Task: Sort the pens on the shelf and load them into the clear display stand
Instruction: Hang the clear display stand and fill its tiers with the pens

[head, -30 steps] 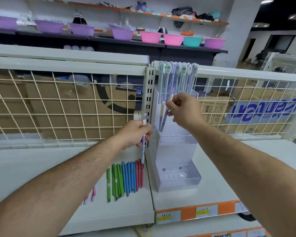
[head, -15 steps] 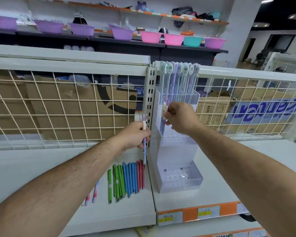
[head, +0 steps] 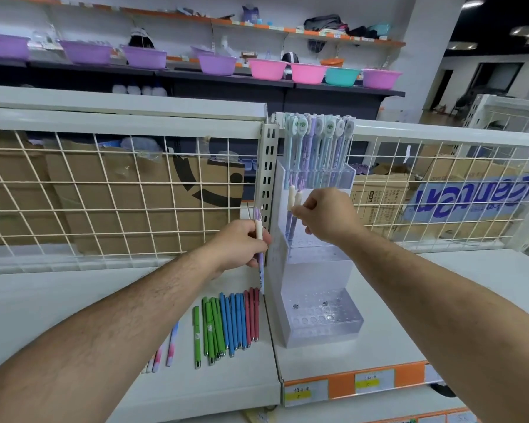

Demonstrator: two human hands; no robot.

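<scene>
Pinching the cream caps of two lilac pens (head: 293, 209), the right hand (head: 327, 215) holds them upright in the middle tier of the clear display stand (head: 318, 270), tips down toward the holes. The left hand (head: 242, 244) has its grip clenched on a third lilac pen (head: 259, 248), also vertical, cap up, just left of the stand. Pastel pens (head: 318, 148) stand upright in the top tier. On the shelf (head: 74, 300), green, blue and red pens (head: 229, 323) lie side by side, long axes running front to back.
</scene>
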